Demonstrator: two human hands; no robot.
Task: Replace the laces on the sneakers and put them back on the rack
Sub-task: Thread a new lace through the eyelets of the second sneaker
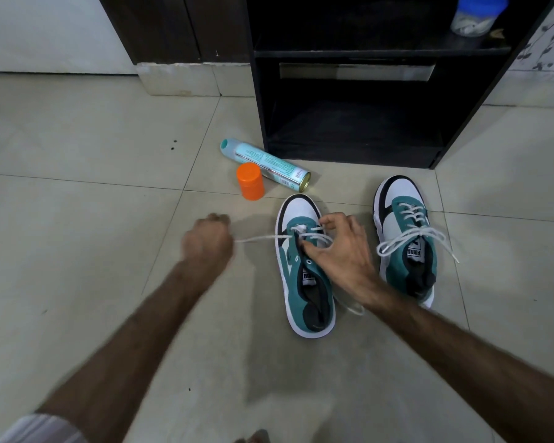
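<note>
Two hands: left grip (207, 239) fisted round one lace (256, 239), right grip (339, 247) pinching one of two sneakers (304, 266).

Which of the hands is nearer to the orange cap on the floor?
The left. The left hand is just below the orange cap, slightly to its left, pulling the white lace. The right hand sits farther right, over the half-laced sneaker.

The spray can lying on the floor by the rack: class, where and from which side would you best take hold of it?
Grip the spray can around the middle of its round body, coming down from above. It lies on its side, so the long wall faces up, and the orange cap stands close against its near side.
</note>
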